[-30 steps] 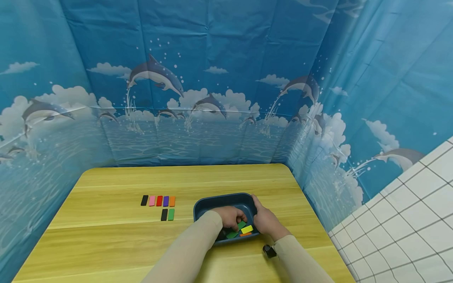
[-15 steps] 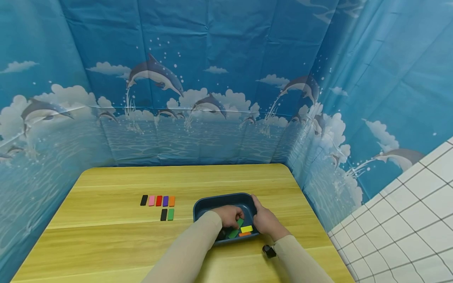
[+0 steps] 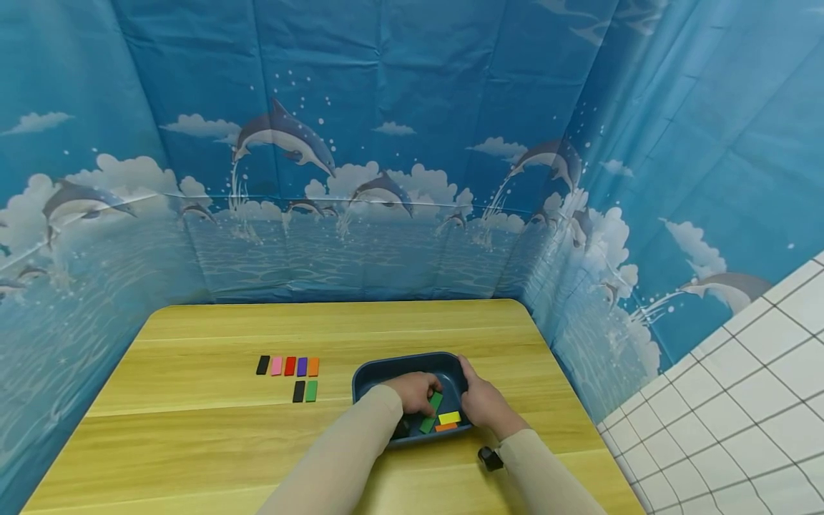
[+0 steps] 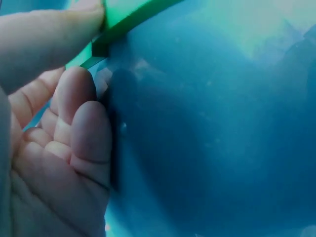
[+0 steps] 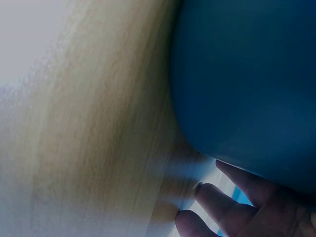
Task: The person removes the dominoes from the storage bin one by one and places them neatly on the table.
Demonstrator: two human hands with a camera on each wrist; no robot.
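Note:
A dark blue plastic box (image 3: 370, 370) sits on the table. My left hand (image 3: 412, 392) reaches inside it; its thumb and a finger pinch a green block (image 4: 129, 15), a flat rectangle like a domino. From the head, green (image 3: 430, 420) shows as a long strip below those fingertips. Its other fingers are curled toward the palm in the left wrist view. Beside the strip lie a yellow block (image 3: 449, 417) and an orange block (image 3: 445, 427). Something black (image 3: 402, 428) is partly hidden under the left forearm. My right hand (image 3: 484, 402) grips the box's right side, fingers along its outer wall.
Left of the box, several blocks stand in a row: black (image 3: 262, 365), pink (image 3: 277, 366), red (image 3: 290, 366), purple (image 3: 302, 367) and orange (image 3: 313, 367). Below are another black block (image 3: 299, 391) and a green one (image 3: 312, 391). A dolphin-print curtain (image 3: 386, 236) hangs behind.
Inside the box, the upper green block has turned and shifted left and down, so the green pieces now line up as one strip. The left hand moved slightly with it; the right hand stays put.

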